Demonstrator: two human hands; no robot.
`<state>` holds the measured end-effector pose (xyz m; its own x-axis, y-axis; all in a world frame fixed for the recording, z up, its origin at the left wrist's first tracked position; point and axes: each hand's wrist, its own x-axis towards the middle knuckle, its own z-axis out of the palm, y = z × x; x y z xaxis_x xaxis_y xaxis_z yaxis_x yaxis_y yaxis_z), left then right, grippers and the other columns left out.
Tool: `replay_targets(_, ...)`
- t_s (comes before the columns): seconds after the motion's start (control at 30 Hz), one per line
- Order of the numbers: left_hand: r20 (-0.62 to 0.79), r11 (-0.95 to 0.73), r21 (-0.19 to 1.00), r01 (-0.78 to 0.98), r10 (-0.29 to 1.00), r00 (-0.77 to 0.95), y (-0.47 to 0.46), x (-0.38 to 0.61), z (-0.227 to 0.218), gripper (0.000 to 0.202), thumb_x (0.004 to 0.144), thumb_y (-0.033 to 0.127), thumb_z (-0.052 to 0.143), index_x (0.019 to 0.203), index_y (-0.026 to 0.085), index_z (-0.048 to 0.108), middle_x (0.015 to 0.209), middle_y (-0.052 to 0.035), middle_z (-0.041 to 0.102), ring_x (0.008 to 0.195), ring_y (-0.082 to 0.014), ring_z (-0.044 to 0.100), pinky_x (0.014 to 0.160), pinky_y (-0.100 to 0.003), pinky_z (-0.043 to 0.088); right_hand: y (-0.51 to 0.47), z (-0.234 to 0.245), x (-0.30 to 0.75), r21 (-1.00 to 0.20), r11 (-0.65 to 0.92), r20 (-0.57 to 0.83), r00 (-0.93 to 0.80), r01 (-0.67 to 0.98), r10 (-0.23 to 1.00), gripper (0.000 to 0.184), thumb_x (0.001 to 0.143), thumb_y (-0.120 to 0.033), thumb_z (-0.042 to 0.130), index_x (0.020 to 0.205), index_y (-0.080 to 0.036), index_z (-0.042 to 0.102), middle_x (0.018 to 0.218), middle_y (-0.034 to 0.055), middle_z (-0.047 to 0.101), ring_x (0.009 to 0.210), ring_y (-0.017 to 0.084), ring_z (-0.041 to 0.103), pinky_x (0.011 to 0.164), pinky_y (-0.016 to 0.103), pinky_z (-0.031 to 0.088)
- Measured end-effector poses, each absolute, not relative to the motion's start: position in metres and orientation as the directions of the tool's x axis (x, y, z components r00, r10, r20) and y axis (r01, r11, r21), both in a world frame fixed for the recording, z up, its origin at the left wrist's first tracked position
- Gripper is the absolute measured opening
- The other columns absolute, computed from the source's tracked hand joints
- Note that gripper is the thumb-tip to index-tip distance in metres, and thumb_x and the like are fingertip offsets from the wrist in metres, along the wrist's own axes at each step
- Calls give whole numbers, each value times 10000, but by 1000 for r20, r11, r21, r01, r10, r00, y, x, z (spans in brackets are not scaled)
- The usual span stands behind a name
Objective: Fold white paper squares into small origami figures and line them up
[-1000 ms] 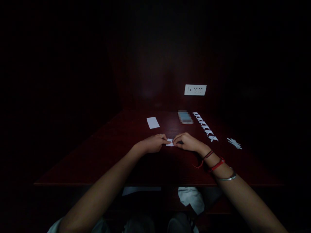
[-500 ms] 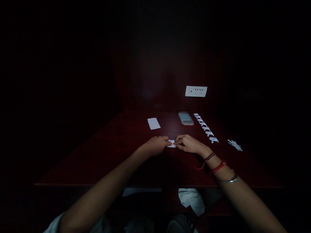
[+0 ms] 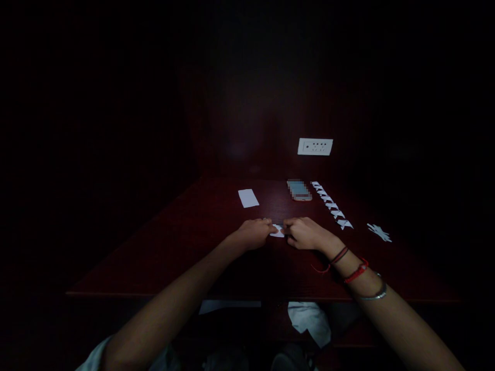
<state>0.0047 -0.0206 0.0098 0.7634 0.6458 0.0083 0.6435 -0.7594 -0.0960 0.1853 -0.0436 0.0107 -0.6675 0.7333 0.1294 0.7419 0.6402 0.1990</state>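
A small white folded paper piece lies on the dark red table, pinched from both sides. My left hand closes its fingertips on the paper's left end. My right hand, with red and dark bracelets and a metal bangle on the wrist, closes on the right end. Most of the paper is hidden between the fingers. The scene is very dark.
A flat white paper sheet lies beyond my left hand. A phone sits further back. A row of several folded white pieces runs diagonally at right, with another white piece further right. A white wall socket is behind.
Both hands stay pinched on the small paper and have drawn closer together over it, covering more of it. The view has shifted slightly.
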Motion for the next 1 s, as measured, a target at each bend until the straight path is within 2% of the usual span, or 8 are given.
replay_targets(0.2,-2,-767,-67,638,639,769,-20,4,10,379,736,104,329,1049,286,441,1057,-30,445,942,-178,449,728,-280,384,-41,9,191,156,631,141,-650,760,747,172,684,-194,443,726,-140,601,766,77,573,700,159,525,624,243,358)
replay_targets(0.33,-32,-778,-22,628,628,777,-20,3,13,397,727,92,337,1061,280,441,1077,-24,432,957,-166,433,751,-260,369,-37,7,198,32,648,206,-639,761,741,235,702,-178,433,859,-176,607,834,52,565,763,145,517,679,229,361)
replay_targets(0.47,-21,-800,8,600,600,800,-17,1,13,422,734,84,326,1085,296,424,1087,-14,421,977,-158,411,784,-259,346,-32,5,201,-82,699,264,-661,710,703,304,724,-212,449,1014,-229,540,892,32,542,778,128,512,701,228,367)
replay_targets(0.73,-12,-816,7,578,578,816,-13,0,11,439,743,81,322,1109,309,406,1096,-14,410,989,-154,398,819,-260,318,-24,1,204,-194,758,259,-713,623,652,238,744,-255,468,945,-207,586,825,43,563,757,122,515,693,228,376)
replay_targets(1.0,76,-845,3,535,534,842,-12,0,8,388,738,104,354,1067,283,453,1181,9,351,1047,-157,355,868,-269,285,-23,-1,204,-201,762,279,-710,616,647,224,766,-259,433,898,-187,600,802,47,567,740,120,516,684,224,374)
